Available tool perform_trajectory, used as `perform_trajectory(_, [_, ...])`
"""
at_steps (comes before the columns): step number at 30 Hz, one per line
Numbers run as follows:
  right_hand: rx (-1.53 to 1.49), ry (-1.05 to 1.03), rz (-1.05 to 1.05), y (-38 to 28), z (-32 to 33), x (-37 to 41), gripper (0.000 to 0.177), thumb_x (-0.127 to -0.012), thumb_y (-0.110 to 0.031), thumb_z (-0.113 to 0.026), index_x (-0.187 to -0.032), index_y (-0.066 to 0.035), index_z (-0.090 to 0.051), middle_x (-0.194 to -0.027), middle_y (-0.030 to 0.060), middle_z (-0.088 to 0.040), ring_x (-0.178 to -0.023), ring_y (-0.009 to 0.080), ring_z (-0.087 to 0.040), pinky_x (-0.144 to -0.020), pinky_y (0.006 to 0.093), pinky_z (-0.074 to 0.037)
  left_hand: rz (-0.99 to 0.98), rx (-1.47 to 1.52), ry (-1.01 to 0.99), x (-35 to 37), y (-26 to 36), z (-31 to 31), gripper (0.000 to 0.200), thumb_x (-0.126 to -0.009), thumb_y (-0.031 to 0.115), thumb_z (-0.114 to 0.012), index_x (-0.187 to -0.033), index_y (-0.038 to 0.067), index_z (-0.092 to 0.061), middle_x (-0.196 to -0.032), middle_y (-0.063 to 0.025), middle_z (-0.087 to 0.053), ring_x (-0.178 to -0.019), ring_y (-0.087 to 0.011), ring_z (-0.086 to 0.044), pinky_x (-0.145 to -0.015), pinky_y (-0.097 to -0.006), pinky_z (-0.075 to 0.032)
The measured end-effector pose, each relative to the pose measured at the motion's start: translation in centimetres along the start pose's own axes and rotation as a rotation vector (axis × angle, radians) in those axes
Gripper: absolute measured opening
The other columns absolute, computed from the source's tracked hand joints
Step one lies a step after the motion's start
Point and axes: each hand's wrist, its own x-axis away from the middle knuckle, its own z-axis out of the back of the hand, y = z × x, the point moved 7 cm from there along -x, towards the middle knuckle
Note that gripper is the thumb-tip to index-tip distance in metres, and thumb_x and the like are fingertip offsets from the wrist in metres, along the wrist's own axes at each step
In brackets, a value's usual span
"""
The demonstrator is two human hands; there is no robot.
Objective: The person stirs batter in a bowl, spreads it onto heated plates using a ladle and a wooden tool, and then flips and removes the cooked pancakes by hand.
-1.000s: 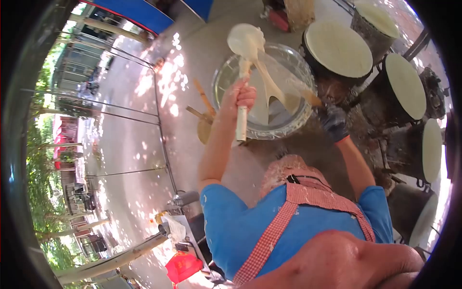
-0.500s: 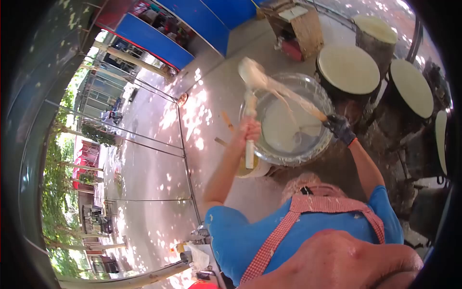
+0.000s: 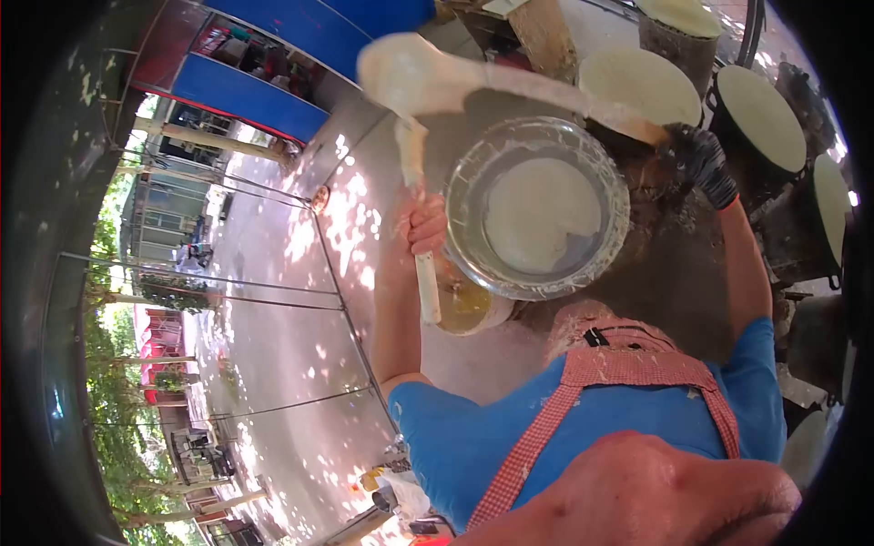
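My bare left hand is closed around a pale stick that stands up to the left of a metal bowl. Thick cream-coloured dough clings to the stick's top and reaches right along a second, wooden stick. My right hand, in a black glove, is closed on that second stick's end, right of the bowl. Pale batter lies in the bowl, below the raised sticks. Under the bowl's lower left edge, a bucket shows yellowish contents.
Several large dark pots with pale tops stand at the right, including a near pot and another. A wooden box stands at the top. Blue panels and metal poles are at the left.
Both hands have moved apart, the left one leftward and the right one to the upper right. The dough and sticks have risen off the bowl, and the view has shifted.
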Motion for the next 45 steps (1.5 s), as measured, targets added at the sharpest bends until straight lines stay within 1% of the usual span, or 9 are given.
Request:
perform_trajectory(4, [-0.468, 0.06, 0.02, -1.6, -2.9, -1.3, 0.033, -0.071, -0.026, -0.064, -0.094, -0.002, -0.058, -0.086, 0.0152, -0.06, -0.08, 0.0228, -0.058, -0.071, 0.0327, -0.045, -0.48, -0.69, 0.19, -0.5, 4.3, -2.3, 0.011, -0.085, 0.023, -0.047, -0.08, 0.015, -0.042, -0.051, 0.0041, -0.029, -0.035, -0.0034, -0.025, -0.025, -0.0176, -0.017])
perform_trajectory(11, [-0.93, -0.25, -0.536, 5.6, -19.5, 12.4, 0.029, -0.069, -0.03, -0.065, -0.078, -0.003, -0.058, -0.061, 0.0127, -0.055, -0.057, 0.029, -0.051, -0.056, 0.0354, -0.041, 0.382, 0.593, 0.22, -6.9, -5.7, 8.0, 0.005, -0.088, 0.017, -0.041, -0.086, 0.013, -0.043, -0.053, 0.0036, -0.028, -0.039, -0.0039, -0.026, -0.03, -0.0168, -0.023])
perform_trajectory(14, [-0.15, -0.198, -0.235, 5.9, -12.2, 15.0, 0.03, -0.068, -0.031, -0.065, -0.075, -0.003, -0.058, -0.06, 0.0146, -0.053, -0.056, 0.0321, -0.048, -0.054, 0.0356, -0.04, 0.466, 0.359, 0.075, -8.7, -7.3, 7.1, 0.006, -0.089, 0.016, -0.039, -0.087, 0.011, -0.043, -0.053, 0.0034, -0.027, -0.041, -0.0043, -0.026, -0.032, -0.0168, -0.025])
perform_trajectory(19, [-0.493, 0.177, -0.561, 4.8, -1.9, 19.1, 0.028, -0.066, -0.026, -0.068, -0.08, -0.002, -0.06, -0.066, 0.011, -0.057, -0.059, 0.0209, -0.055, -0.057, 0.0318, -0.043, 0.335, -0.336, -0.252, -14.9, -11.4, 2.3, 0.012, -0.088, 0.024, -0.041, -0.083, 0.013, -0.043, -0.052, 0.0029, -0.028, -0.04, -0.0054, -0.031, -0.031, -0.0186, -0.027])
perform_trajectory(23, [-0.346, 0.228, -0.694, 7.4, -3.0, 27.3, 0.029, -0.07, -0.031, -0.064, -0.084, -0.006, -0.061, -0.074, 0.0128, -0.059, -0.067, 0.0239, -0.057, -0.061, 0.0342, -0.044, 0.839, 0.169, -0.238, -18.5, -20.8, -2.5, 0.038, -0.091, 0.02, -0.033, -0.128, 0.017, -0.03, -0.056, 0.0015, -0.032, -0.041, -0.0067, -0.03, -0.034, -0.0201, -0.029])
perform_trajectory(28, [-0.196, 0.092, -1.173, 6.2, -0.6, 43.7, 0.033, -0.072, -0.038, -0.054, -0.087, -0.009, -0.061, -0.079, 0.0152, -0.058, -0.077, 0.032, -0.055, -0.068, 0.0392, -0.043, 1.238, 0.109, 0.105, -24.9, -36.3, -0.5, 0.022, -0.087, 0.016, -0.039, -0.102, 0.001, -0.043, -0.055, 0.0014, -0.035, -0.038, -0.0053, -0.033, -0.035, -0.0187, -0.032])
perform_trajectory(34, [0.048, 0.597, -1.47, 0.5, 4.7, 61.0, 0.032, -0.072, -0.039, -0.055, -0.08, -0.008, -0.061, -0.079, 0.0151, -0.058, -0.07, 0.0316, -0.056, -0.066, 0.0392, -0.044, 1.889, -0.005, 0.159, -21.9, -60.3, -8.1, 0.028, -0.088, 0.02, -0.041, -0.104, -0.002, -0.045, -0.051, 0.0019, -0.033, -0.036, -0.0059, -0.03, -0.034, -0.0193, -0.03])
perform_trajectory(36, [0.318, 0.343, -1.723, 0.0, 5.4, 67.8, 0.03, -0.071, -0.036, -0.056, -0.081, -0.008, -0.06, -0.078, 0.015, -0.058, -0.071, 0.032, -0.056, -0.066, 0.0394, -0.044, 2.054, -0.068, 0.01, -18.9, -69.7, -12.9, 0.03, -0.088, 0.022, -0.041, -0.106, -0.001, -0.046, -0.051, 0.0021, -0.032, -0.036, -0.0061, -0.029, -0.033, -0.0194, -0.029])
perform_trajectory(45, [1.041, 1.294, -2.254, -15.3, 11.5, 76.7, 0.028, -0.075, -0.031, -0.054, -0.09, -0.008, -0.058, -0.078, 0.0166, -0.059, -0.073, 0.0327, -0.056, -0.064, 0.0401, -0.044, 2.217, -0.67, -0.598, -6.5, -96.8, -22.7, 0.014, -0.086, 0.024, -0.045, -0.083, 0.01, -0.045, -0.051, 0.0028, -0.027, -0.036, -0.0059, -0.026, -0.029, -0.02, -0.021])
